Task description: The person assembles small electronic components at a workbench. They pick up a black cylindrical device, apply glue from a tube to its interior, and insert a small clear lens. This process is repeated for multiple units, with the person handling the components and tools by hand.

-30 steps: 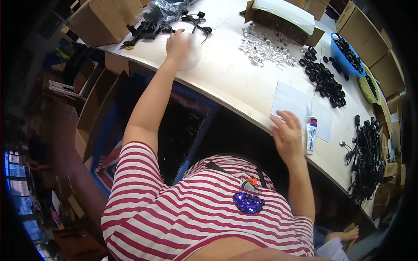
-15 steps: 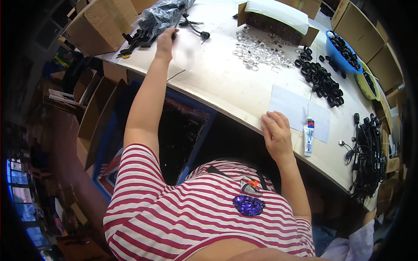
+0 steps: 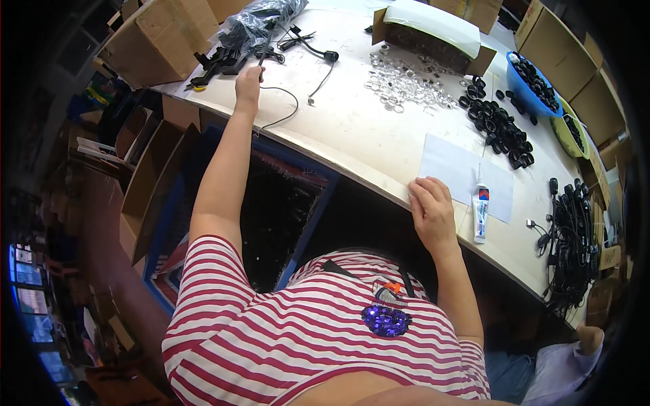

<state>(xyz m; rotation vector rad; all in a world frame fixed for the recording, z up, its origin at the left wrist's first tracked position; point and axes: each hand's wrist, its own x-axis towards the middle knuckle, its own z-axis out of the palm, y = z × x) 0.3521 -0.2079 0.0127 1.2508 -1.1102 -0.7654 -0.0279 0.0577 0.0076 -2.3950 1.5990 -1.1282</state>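
Observation:
At the far left of the table, my left hand is closed around a black cable, its grip partly hidden by the fingers. From there a thin black cord curves over the tabletop and back to the table's front edge. Just beyond the hand lies a bundle of black parts in clear plastic wrap. A separate black cable with a thick round head rests to its right. My right hand lies on the front edge with its fingers extended, holding nothing, left of a glue tube.
White paper lies under the tube's nozzle. Clear rings and black rings are spread beyond it, near an open carton. A blue bowl and a green bowl hold black parts. Bundled black cables lie right.
My left hand has drawn slightly toward me and left. The thin cord has shifted, and the round-headed cable has moved a little right. My right hand has stayed on the table edge.

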